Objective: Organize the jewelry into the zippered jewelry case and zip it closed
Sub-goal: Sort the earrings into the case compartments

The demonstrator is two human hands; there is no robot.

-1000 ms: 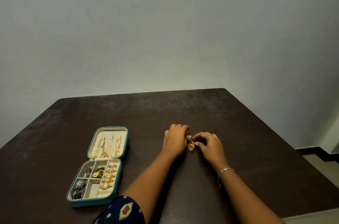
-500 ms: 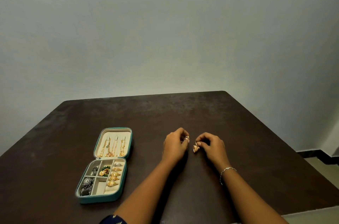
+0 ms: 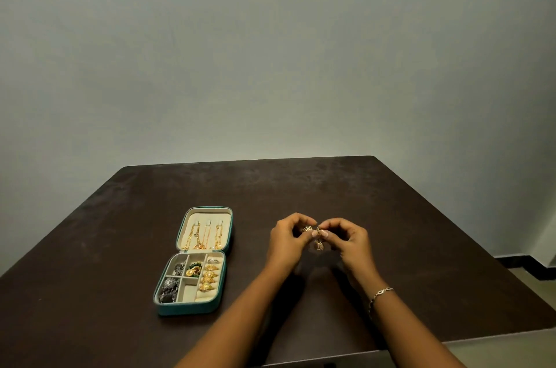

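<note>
Gold earrings (image 3: pixel 319 244), domed and ornate, in fingertip grip of left hand (image 3: pixel 285 242) and right hand (image 3: pixel 349 242).

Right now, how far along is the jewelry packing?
Done: necklaces hang in the lid, rings and other pieces sit in the open jewelry case. In hand: left hand and right hand pinch small gold pieces over the table. Left: store them, zip the case.
</note>
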